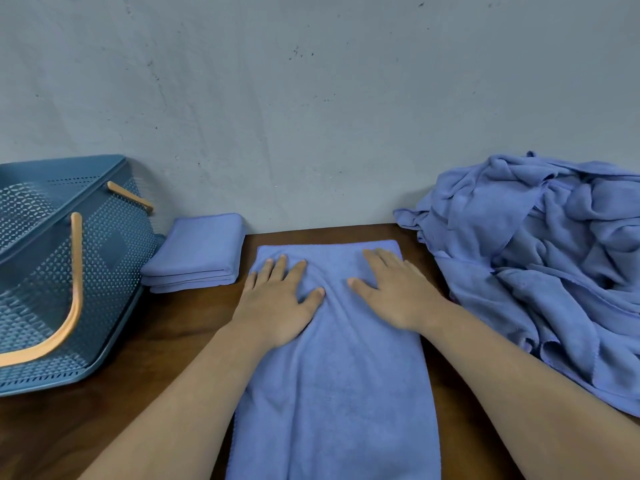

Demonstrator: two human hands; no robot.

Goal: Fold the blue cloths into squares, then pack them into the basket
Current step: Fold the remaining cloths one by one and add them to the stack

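Down the middle of the table lies the blue cloth, a long strip running from near edge to far edge. The left hand and right hand press flat, fingers straight, side by side on its far end. I judge the near end must fold up to them; the basket stands at the left edge.

Left hand and right hand flat, fingers spread.
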